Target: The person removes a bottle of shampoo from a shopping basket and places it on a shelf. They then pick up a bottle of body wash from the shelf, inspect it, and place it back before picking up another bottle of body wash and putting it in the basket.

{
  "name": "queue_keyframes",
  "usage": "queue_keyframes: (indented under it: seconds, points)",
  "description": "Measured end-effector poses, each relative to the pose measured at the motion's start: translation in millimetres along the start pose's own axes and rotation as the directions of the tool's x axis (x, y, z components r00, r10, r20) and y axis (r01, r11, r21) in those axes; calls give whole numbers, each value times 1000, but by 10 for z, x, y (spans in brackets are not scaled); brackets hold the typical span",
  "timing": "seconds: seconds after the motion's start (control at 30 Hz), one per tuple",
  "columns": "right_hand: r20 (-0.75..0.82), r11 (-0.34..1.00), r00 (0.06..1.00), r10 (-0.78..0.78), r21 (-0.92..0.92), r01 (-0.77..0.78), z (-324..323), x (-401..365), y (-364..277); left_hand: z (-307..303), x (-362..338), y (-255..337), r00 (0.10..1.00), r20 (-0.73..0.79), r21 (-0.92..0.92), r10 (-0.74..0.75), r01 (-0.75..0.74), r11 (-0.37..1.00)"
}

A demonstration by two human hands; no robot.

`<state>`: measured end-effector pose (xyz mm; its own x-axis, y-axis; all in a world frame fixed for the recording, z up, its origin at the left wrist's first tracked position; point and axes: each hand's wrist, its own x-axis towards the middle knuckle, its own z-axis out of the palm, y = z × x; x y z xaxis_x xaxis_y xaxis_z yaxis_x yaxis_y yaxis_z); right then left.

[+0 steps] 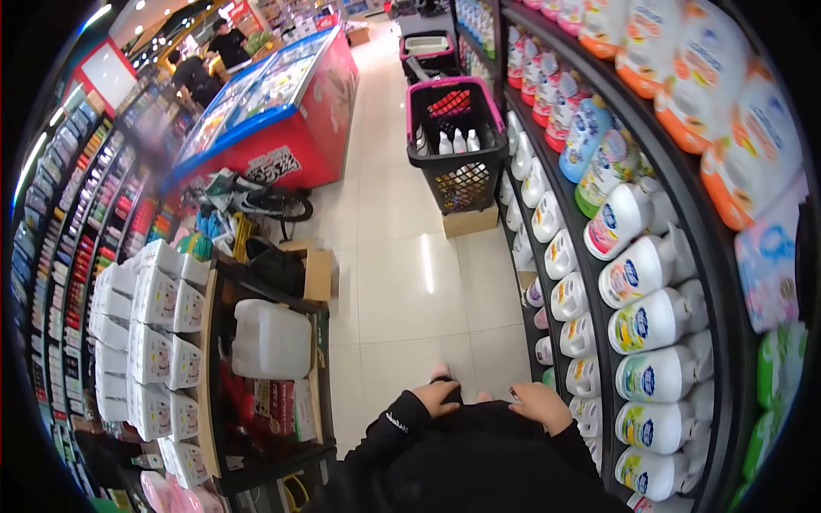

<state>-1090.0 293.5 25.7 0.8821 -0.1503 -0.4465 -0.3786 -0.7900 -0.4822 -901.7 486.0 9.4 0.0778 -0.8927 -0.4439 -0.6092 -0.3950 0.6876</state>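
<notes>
My left hand (437, 398) is in front of my black top, its fingers closed around a small dark thing that I cannot make out. To its right, my right hand (541, 407) is held close to the same top with bent fingers. A tiny dark spot shows at its fingertips, too small to name. Nearest to my right hand is the shelf with white detergent bottles (577, 335). Larger pump bottles (643, 329) with coloured labels stand on the shelf above them.
Ahead, a pink-rimmed black shopping basket (466, 184) holding several white bottles stands on a cardboard box (470, 223). On the left are a wooden-edged stand (208, 376) with a plastic jug (272, 339), stacked white packs (158, 299), a bicycle and a red freezer (316, 128). Two people stand beyond.
</notes>
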Motion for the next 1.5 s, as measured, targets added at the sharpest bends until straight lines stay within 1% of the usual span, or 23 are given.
queue_keyframes:
  seconds: [0.07, 0.13, 0.23, 0.3, 0.33, 0.4, 0.43, 0.47, 0.5, 0.53, 0.57, 0.63, 0.67, 0.7, 0.77, 0.8, 0.93, 1.17, 1.2, 1.23, 1.33, 1.43, 1.5]
  points:
    - [91, 999, 996, -12, -33, 15, -181, 254, -60, -219, 55, -79, 996, 9, 29, -85, 84, 996]
    - [22, 996, 996, -81, -27, 82, -308, 551, -96, -437, 130, -220, 993, 8, 18, -114, 114, 993]
    - [39, 987, 990, -136, -78, 139, -596, 1065, -221, -812, 291, -526, 988, 10, 17, -157, 157, 988]
    - [73, 985, 988, -137, -91, 144, -710, 1454, -278, -1117, 372, -758, 987, -117, -45, -113, 108, 993]
    - [100, 986, 986, -130, -91, 140, -776, 1662, -323, -1301, 421, -875, 986, -123, -47, -113, 108, 993]
    - [145, 984, 981, -126, -108, 143, -928, 2053, -456, -1634, 519, -1069, 944, -276, -208, -182, 127, 970]
    - [186, 982, 975, -123, -122, 147, -1013, 2227, -539, -1797, 547, -1131, 944, -275, -214, -183, 125, 969]
    - [184, 982, 975, -121, -124, 145, -1164, 2397, -675, -1997, 573, -1198, 917, -350, -269, -192, 98, 958]
    - [139, 982, 974, -180, -39, 187, -1355, 2561, -844, -2205, 604, -1271, 885, -420, -317, -203, 66, 946]
    - [95, 973, 968, -231, 49, 227, -1492, 2708, -955, -2394, 639, -1330, 885, -401, -358, -235, 84, 930]
    - [104, 974, 969, -222, 59, 217, -1545, 2862, -986, -2544, 692, -1407, 891, -387, -366, -239, 90, 926]
    - [-5, 971, 971, -239, -2, 239, -1578, 3141, -1018, -2762, 772, -1574, 864, -439, -311, -248, 113, 944]
    - [41, 974, 973, -228, 3, 228, -1634, 3262, -1025, -2825, 822, -1652, 844, -494, -295, -211, 66, 953]
    - [43, 976, 975, -219, 21, 218, -1682, 3366, -1028, -2900, 855, -1692, 853, -476, -294, -214, 75, 953]
    - [90, 975, 974, -207, -57, 213, -1773, 3538, -997, -3086, 939, -1687, 852, -469, -361, -231, 54, 931]
    - [-3, 958, 964, -266, -113, 264, -1759, 3626, -943, -3146, 998, -1718, 859, -456, -361, -233, 61, 931]
    - [-74, 954, 951, -300, -13, 299, -2042, 4050, -881, -3473, 1323, -1842, 876, -428, -369, -223, 56, 928]
    - [-95, 966, 963, -254, 31, 257, -2612, 4957, -551, -4222, 2217, -2068, 926, -337, -332, -171, 53, 942]
    - [-104, 974, 969, -223, 20, 226, -2714, 5077, -498, -4316, 2357, -2123, 936, -328, -346, -126, 5, 938]
    - [-108, 981, 975, -193, 8, 195, -2813, 5181, -447, -4462, 2454, -2104, 941, -311, -347, -132, 16, 938]
    - [-164, 982, 971, -174, 45, 183, -3172, 5471, -276, -4924, 2874, -2074, 961, -269, -255, -68, -3, 967]
    - [-179, 989, 976, -127, 48, 138, -3337, 5656, -150, -5319, 3190, -2038, 954, -278, -197, -112, 58, 979]
    - [-207, 995, 975, -85, 32, 94, -3460, 5710, -78, -5528, 3402, -2073, 961, -259, -197, -95, 44, 979]
